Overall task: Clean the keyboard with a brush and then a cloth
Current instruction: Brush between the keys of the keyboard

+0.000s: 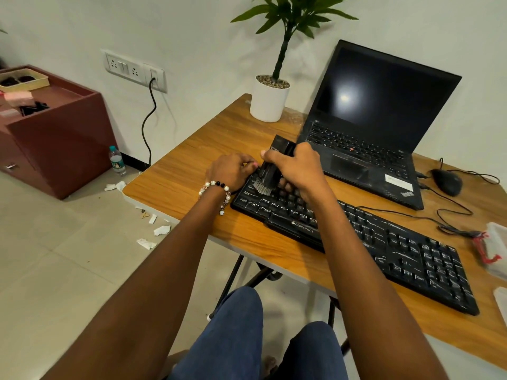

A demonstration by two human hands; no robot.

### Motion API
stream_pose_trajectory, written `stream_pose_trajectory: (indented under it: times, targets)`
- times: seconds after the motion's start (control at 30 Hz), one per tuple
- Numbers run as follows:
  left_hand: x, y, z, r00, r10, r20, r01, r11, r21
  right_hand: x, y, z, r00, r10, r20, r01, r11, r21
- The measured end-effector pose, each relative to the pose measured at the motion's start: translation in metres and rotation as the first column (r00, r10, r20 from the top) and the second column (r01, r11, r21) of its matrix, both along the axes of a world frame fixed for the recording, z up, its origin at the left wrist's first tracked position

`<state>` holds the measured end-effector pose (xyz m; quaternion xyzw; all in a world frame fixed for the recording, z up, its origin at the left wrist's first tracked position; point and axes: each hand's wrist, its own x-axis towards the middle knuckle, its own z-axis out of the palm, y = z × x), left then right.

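A black keyboard streaked with white dust lies slantwise on the wooden table. My right hand grips a black brush by its handle, and its grey bristles touch the keys at the keyboard's far left end. My left hand, with a bead bracelet on the wrist, rests on the keyboard's left corner with curled fingers next to the brush. No cloth is in view.
An open black laptop stands behind the keyboard, with a potted plant to its left. A black mouse and its cable lie at the right. A clear plastic box sits at the right edge. Paper scraps litter the floor.
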<state>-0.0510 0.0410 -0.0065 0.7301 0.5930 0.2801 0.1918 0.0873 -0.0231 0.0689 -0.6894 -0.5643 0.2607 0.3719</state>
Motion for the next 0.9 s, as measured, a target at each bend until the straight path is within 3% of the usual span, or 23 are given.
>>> stream_pose_trajectory:
  times: [0.17,0.33,0.47,0.57,0.67,0.9]
  targets:
    - [-0.001,0.001,0.001,0.999,-0.027,0.033,0.027,1.000,-0.010,-0.004,0.005,-0.018,0.991,-0.132,-0.023,0.133,0.981,0.138]
    - [-0.001,0.002,-0.001,1.000,0.029,0.005,-0.029,0.999,-0.013,-0.016,0.001,-0.027,1.000,-0.004,0.028,0.000,0.991,0.137]
    - [-0.001,0.002,0.000,1.000,0.016,-0.002,-0.016,1.000,-0.015,-0.004,-0.004,-0.012,0.987,0.160,0.022,-0.160,0.987,-0.007]
    - [-0.001,0.002,-0.001,1.000,0.001,0.019,-0.001,1.000,-0.013,0.010,-0.006,-0.005,0.989,0.122,-0.083,-0.116,0.991,0.070]
    - [0.000,0.003,-0.001,0.999,0.029,0.030,-0.028,0.999,-0.023,0.010,-0.005,-0.008,0.995,0.086,-0.058,-0.077,0.988,0.137]
    - [-0.001,0.004,-0.002,1.000,0.022,0.007,-0.022,1.000,-0.005,0.017,-0.015,-0.009,0.935,0.354,0.010,-0.355,0.935,0.027]
